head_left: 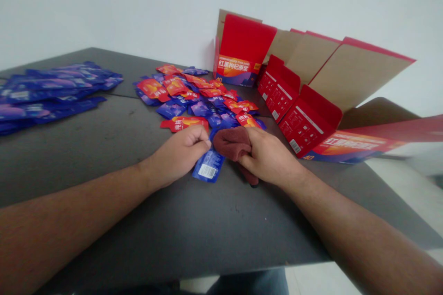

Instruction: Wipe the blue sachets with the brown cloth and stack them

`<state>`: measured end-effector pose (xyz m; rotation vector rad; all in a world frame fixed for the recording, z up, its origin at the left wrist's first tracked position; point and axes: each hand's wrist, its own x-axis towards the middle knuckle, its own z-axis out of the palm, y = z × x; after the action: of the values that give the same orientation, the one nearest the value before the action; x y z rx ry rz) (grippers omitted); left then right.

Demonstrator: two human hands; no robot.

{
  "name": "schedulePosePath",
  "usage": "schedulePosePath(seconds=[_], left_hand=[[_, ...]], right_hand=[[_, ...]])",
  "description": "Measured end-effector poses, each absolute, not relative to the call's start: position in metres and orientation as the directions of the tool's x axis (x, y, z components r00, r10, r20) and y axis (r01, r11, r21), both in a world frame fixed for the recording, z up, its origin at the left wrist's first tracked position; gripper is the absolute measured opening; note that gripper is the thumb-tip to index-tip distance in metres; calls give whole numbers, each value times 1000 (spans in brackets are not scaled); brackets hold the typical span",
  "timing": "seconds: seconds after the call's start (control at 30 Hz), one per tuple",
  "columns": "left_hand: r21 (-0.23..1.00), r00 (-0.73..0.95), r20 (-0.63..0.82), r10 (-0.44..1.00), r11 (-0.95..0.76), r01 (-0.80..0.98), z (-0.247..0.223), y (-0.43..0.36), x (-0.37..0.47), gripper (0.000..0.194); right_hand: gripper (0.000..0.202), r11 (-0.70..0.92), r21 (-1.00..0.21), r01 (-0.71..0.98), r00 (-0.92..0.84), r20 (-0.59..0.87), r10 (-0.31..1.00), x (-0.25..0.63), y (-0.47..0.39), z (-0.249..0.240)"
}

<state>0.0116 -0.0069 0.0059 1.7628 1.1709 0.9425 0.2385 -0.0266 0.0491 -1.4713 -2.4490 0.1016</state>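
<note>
- The person's left hand [180, 154] rests on the dark table [104, 147] with its fingers pinched together on the top edge of a blue sachet [209, 166].
- That blue sachet lies flat on the table between the two hands, its white barcode patch facing up at the near end.
- The right hand [268, 156] is clamped around a dark red cloth [231, 142], which is bunched up and pressed against the upper part of the blue sachet.
- A tail of the cloth sticks out below the right palm, touching the table.
- Just beyond the hands spreads a loose heap of sachets [200, 97], red and blue mixed, some overlapping one another.
- One red sachet [183, 123] lies at the near edge of that heap, just beyond the knuckles of the left hand.
- Far off to the left, well apart from the hands, sits a stack of blue sachets [51, 92] laid flatter and more orderly.
- At the back, against the white wall [138, 4], an open red carton [238, 53] stands upright with its lid flap raised.
- To the right of it several more open red cartons [304, 115] lie tipped, their brown cardboard flaps [356, 73] fanned upward.
- Another carton [363, 145] lies along the right edge of the table, partly past it.
</note>
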Motion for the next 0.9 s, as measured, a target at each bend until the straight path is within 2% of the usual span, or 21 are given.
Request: schedulePosePath(seconds=[0.13, 0.33, 0.5, 0.57, 0.7, 0.9], left_hand=[[861, 295, 206, 933, -316, 398, 9, -7, 11, 15], [911, 280, 129, 951, -225, 345, 7, -8, 12, 16], [875, 300, 180, 937, -291, 387, 8, -6, 11, 15], [882, 292, 182, 939, -287, 373, 7, -6, 11, 15], [908, 286, 137, 948, -236, 346, 6, -7, 12, 15], [880, 288, 185, 940, -289, 378, 6, -7, 12, 13]], right_hand=[[17, 611, -149, 778, -590, 165, 791, 236, -31, 47], [24, 473, -200, 858, -425, 242, 872, 238, -26, 46], [18, 607, -164, 778, -580, 185, 793, 236, -31, 46], [19, 596, -172, 784, -567, 191, 801, 236, -32, 46], [27, 486, -200, 851, -433, 257, 864, 238, -28, 45], [18, 612, -174, 772, -589, 168, 791, 237, -31, 46]])
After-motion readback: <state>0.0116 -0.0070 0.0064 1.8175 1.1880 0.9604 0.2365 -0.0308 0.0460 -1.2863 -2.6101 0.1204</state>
